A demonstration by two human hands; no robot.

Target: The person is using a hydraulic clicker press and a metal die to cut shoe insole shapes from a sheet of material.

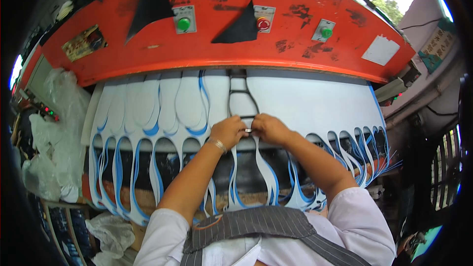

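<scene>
A dark metal cutting die (240, 91), sole-shaped with crossbars, lies on a stacked white sheet with blue layers (305, 99). Its far end reaches beneath the press's red beam. My left hand (227, 133) is closed at the near left side of the die, with a metal bracelet on its wrist. Closed on the near right side is my right hand (270, 129). Between them a small shiny piece (248, 130) shows at the fingertips. Sole-shaped cuts mark the sheet's left part, and its near edge hangs in looping strips (268, 175) of white and blue.
Across the back runs the red press beam (221, 51), carrying a green button (184, 24), a red stop button (263, 23) and another green button (326, 32). Black flaps (241, 27) drape over it. Clear plastic bags (61, 128) hang at the left.
</scene>
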